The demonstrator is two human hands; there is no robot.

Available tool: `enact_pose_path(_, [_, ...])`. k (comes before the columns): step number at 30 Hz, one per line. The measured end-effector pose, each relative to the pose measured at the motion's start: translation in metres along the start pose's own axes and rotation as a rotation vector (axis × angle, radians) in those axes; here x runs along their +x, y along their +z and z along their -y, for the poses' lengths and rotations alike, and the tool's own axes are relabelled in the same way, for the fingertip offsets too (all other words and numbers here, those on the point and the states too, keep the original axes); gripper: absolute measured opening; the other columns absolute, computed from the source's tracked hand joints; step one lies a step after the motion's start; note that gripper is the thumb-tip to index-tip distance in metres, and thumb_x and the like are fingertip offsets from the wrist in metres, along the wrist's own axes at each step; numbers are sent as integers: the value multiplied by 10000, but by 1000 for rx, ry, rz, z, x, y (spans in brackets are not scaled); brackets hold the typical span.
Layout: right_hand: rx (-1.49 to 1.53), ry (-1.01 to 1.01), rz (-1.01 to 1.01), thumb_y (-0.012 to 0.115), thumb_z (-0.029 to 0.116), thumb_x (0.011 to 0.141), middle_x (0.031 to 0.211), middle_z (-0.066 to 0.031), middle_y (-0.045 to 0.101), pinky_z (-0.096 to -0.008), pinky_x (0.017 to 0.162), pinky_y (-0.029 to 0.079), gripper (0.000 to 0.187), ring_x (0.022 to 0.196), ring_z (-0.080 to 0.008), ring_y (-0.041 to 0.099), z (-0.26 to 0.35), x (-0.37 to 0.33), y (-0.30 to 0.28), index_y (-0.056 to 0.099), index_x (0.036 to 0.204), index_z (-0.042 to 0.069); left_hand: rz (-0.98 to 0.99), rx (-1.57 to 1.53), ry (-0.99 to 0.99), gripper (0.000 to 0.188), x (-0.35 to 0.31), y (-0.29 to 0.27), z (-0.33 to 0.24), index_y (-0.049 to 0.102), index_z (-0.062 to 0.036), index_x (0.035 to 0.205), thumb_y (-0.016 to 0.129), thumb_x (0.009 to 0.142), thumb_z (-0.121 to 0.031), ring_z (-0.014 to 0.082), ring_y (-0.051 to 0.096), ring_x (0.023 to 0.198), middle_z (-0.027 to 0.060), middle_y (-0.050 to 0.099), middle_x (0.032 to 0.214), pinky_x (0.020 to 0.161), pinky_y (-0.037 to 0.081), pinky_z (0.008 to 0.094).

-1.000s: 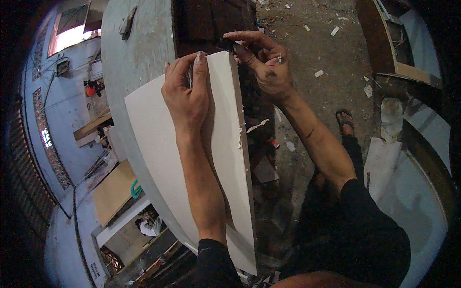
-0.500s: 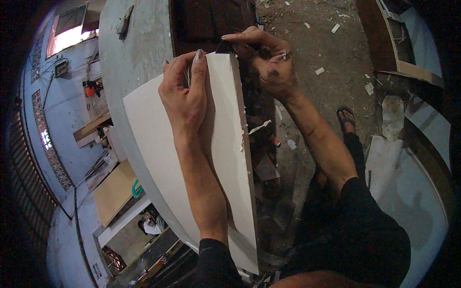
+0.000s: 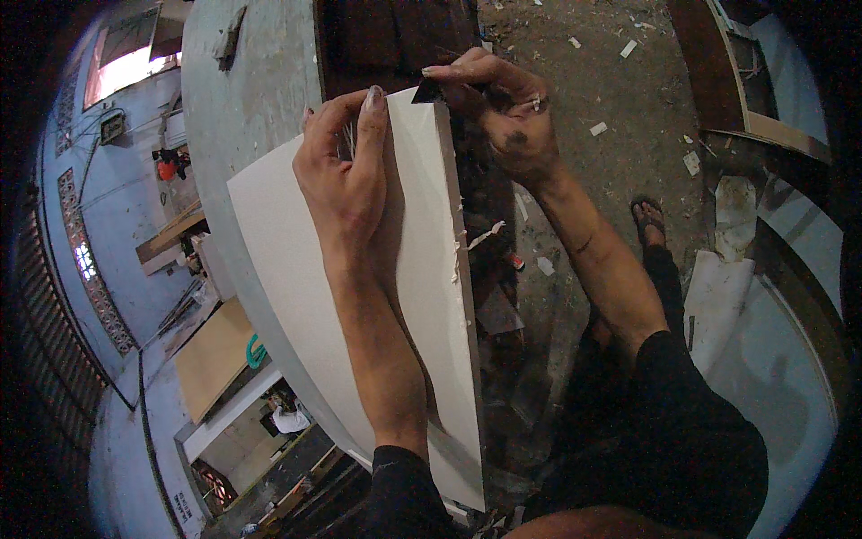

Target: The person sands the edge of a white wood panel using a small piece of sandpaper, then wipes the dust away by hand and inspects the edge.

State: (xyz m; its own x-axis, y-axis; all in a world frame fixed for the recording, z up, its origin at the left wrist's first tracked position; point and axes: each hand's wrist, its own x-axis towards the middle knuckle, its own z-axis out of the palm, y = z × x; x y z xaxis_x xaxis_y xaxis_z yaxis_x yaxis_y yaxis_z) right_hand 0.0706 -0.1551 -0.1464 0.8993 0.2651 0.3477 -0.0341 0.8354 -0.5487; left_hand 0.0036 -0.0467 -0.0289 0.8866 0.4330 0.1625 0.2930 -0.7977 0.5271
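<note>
Compared with half a second ago, the small flat black blade [image 3: 426, 93] sits turned a little more into view, its triangular face now plain against the far right corner of the long white panel [image 3: 283, 211]. The right hand [image 3: 516, 112] has shifted slightly right with it, pinching the blade between thumb and forefinger while the other fingers curl inward. The left hand [image 3: 344, 184] stays near the panel's far end, its fingers bent and reaching past that edge; whether it grips the panel or only presses on it, I cannot tell.

The panel lies lengthwise beneath the left forearm, along the right side of the grey-green tabletop [image 3: 269, 85]. Ragged pale flakes cling to its thick right edge, and a thin cream-coloured curl [image 3: 488, 235] shows just beside it. Dark brown wood [image 3: 395, 36] lies beyond the far end. To the right, pale scraps dot the dusty brown floor [image 3: 575, 99], where a foot in a dark sandal [image 3: 648, 222] stands.
</note>
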Motion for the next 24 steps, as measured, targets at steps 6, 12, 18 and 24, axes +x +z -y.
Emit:
enact_pose_path(6, [-7,16,-34,620,-20,874,908,-37,662,-264,845,476,125,901,-119,607,0,-7,3,690,972,11,-5,-18,-10,269,-1,1,2,693,-28,937,609,920,-283,184,627,789,93,682,801,1112,237,499])
enact_pose_path(12, [97,-35,24,568,-89,879,991,-96,642,-255,806,487,201,916,-133,597,-8,-14,-4,662,1020,18,-8,4,3,264,-1,1,-3,690,-23,934,615,916,-276,177,619,777,87,671,781,1120,230,491])
enact_pose_path(18, [64,140,-81,601,-19,881,1011,-96,676,-306,906,495,109,1013,-177,628,10,-20,-4,664,968,-3,-4,16,-22,240,-3,-4,-2,687,-19,923,617,916,-249,169,597,752,80,662,784,1099,273,456])
enact_pose_path(24, [-80,56,-100,620,-13,875,1053,-76,682,-285,896,491,180,984,-150,630,3,-11,-13,686,1033,45,-2,-11,-26,232,-4,0,-2,688,-23,924,614,918,-243,170,606,771,79,670,806,1104,264,470])
